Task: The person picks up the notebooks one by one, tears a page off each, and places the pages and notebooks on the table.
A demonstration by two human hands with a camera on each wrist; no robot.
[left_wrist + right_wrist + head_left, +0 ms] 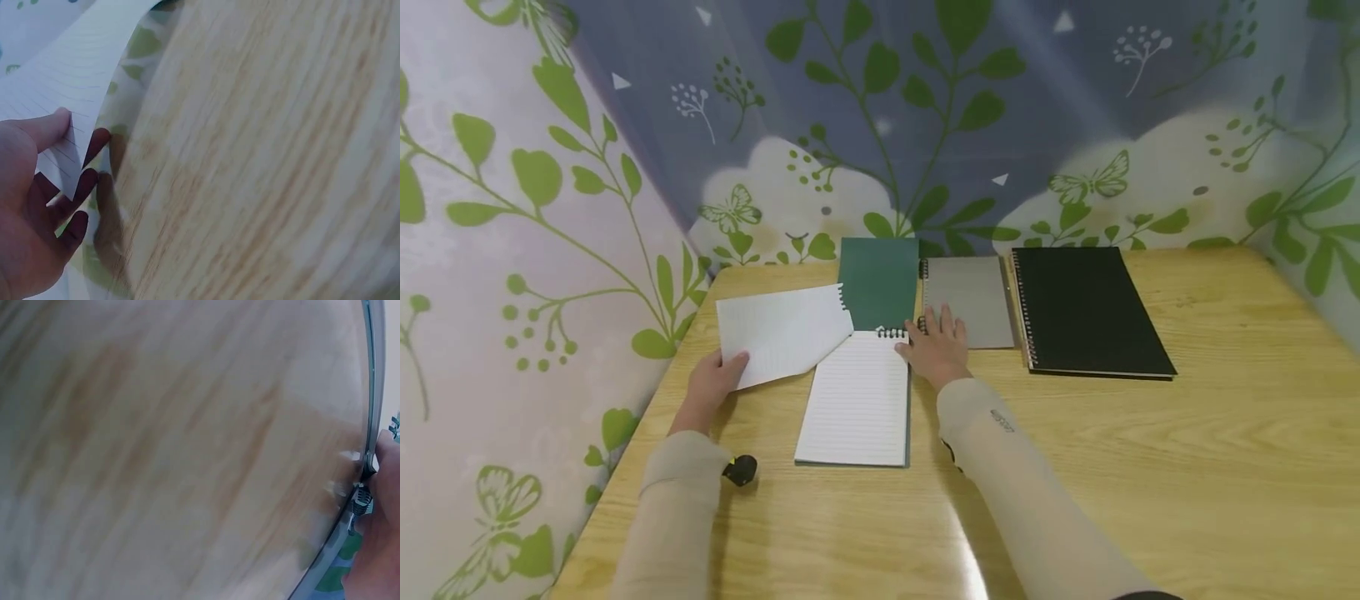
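Observation:
My left hand (711, 385) pinches a loose white lined sheet (778, 333) by its near corner, thumb on top. The sheet's right edge is ragged with torn holes and lies over the upper left of a spiral notepad (859, 408). That notepad is open at a lined page, with its dark green cover (878, 279) flipped up behind. My right hand (938, 348) rests with fingers spread at the notepad's top right corner by the coil, partly over a grey spiral notebook (973, 292). In the left wrist view the sheet's corner (72, 156) sits between thumb and fingers.
Right of the grey notebook lies a larger black spiral notebook (1086, 308). All lie on a wooden table (1225, 467). Leaf-patterned walls or curtains (925, 125) border its back and left. A small black device (741, 470) is at the left wrist.

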